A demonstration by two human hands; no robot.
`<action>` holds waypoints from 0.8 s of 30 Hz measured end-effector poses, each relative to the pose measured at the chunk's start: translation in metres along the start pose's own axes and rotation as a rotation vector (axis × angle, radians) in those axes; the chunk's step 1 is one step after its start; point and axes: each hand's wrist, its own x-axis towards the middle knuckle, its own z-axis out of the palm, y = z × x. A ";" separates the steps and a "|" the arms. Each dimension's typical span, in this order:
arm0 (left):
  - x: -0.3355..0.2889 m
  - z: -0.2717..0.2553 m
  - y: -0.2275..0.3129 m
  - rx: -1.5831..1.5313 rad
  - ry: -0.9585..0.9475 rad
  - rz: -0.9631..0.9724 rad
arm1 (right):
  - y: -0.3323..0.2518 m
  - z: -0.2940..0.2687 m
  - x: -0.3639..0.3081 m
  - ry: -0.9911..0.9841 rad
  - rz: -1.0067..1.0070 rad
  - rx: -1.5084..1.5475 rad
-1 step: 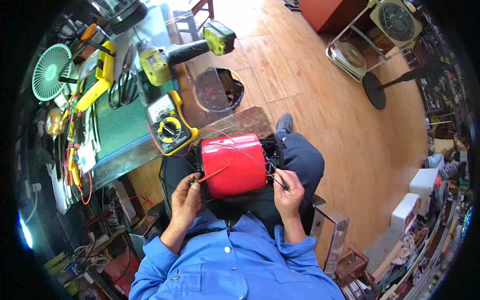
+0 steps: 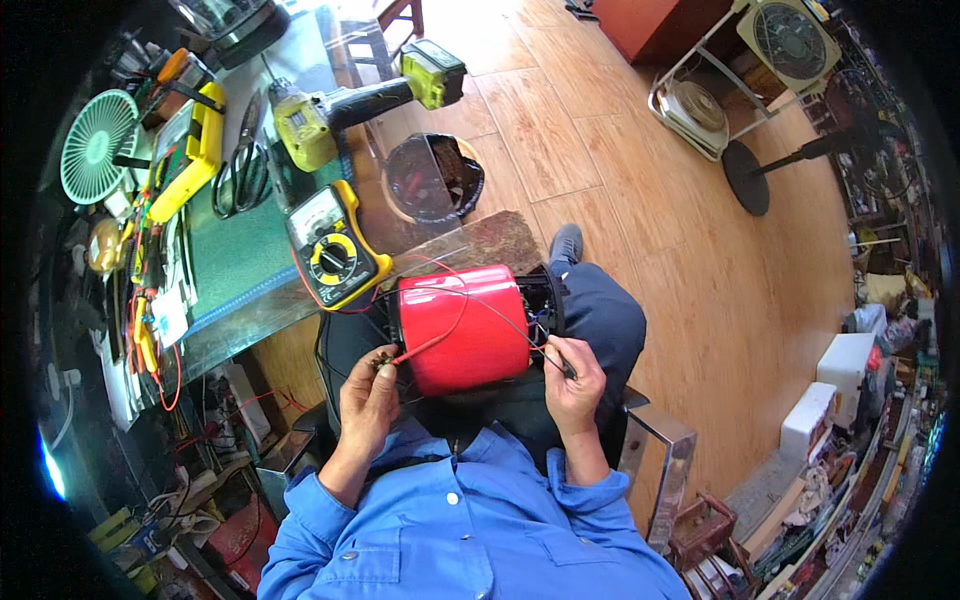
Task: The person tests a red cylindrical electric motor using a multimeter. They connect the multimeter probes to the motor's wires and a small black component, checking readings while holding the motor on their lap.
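On my lap lies a red drum-shaped appliance (image 2: 464,330) on its side, its right end uncovered with wiring showing. My left hand (image 2: 370,398) is closed beside its left end, pinching a small dark part with metal bits, perhaps a plug. The red test probe (image 2: 425,347) reaches these fingertips. My right hand (image 2: 575,385) grips the black test probe (image 2: 566,367), whose tip points to the exposed wiring; contact I cannot make out. A yellow-and-black analog multimeter (image 2: 340,250) sits at the table corner, its leads crossing over the red body.
A green cordless drill (image 2: 305,130), pliers (image 2: 243,180), a yellow meter (image 2: 195,155) and a small green fan (image 2: 100,147) are on the glass-topped table (image 2: 235,240). Beyond the table corner stands a lined bin (image 2: 430,180). A metal chair arm (image 2: 665,450) is at my right.
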 end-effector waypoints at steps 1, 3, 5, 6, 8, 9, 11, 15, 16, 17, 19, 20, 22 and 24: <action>0.001 0.002 0.002 0.013 -0.007 -0.002 | 0.002 -0.001 0.000 0.005 -0.009 -0.012; 0.001 0.004 0.003 -0.003 -0.014 -0.009 | 0.003 -0.001 -0.001 0.022 -0.024 0.002; 0.001 0.002 0.002 0.027 -0.023 0.016 | 0.002 -0.001 -0.002 0.023 -0.026 0.002; 0.001 0.001 0.001 0.033 -0.016 0.013 | 0.000 -0.001 -0.002 0.020 -0.026 -0.001; 0.001 0.000 0.000 0.046 -0.003 0.006 | -0.002 -0.001 -0.001 0.013 -0.027 -0.007; 0.000 0.001 0.001 0.034 0.001 0.011 | -0.001 -0.001 -0.001 0.021 -0.048 -0.019; 0.000 0.001 0.001 0.070 0.008 0.023 | 0.000 0.000 -0.002 0.023 -0.022 -0.002; 0.000 0.001 0.002 0.081 0.001 0.021 | 0.004 0.001 -0.002 0.028 -0.043 -0.001; 0.000 0.002 0.003 0.096 0.002 0.020 | 0.004 -0.001 -0.003 0.025 -0.035 -0.002; 0.000 0.003 0.004 0.093 0.001 0.022 | 0.005 -0.003 -0.004 0.022 -0.026 -0.002; 0.000 0.004 0.005 0.086 0.001 0.023 | 0.004 -0.006 -0.005 0.048 -0.021 0.012; 0.000 0.004 0.004 0.084 -0.001 0.028 | 0.003 -0.007 -0.004 0.078 -0.025 0.027; 0.001 0.002 0.004 0.085 -0.005 0.040 | 0.002 -0.009 -0.008 0.117 0.049 0.075; -0.002 0.001 0.005 0.110 -0.002 0.047 | 0.000 -0.009 -0.008 0.108 0.064 0.125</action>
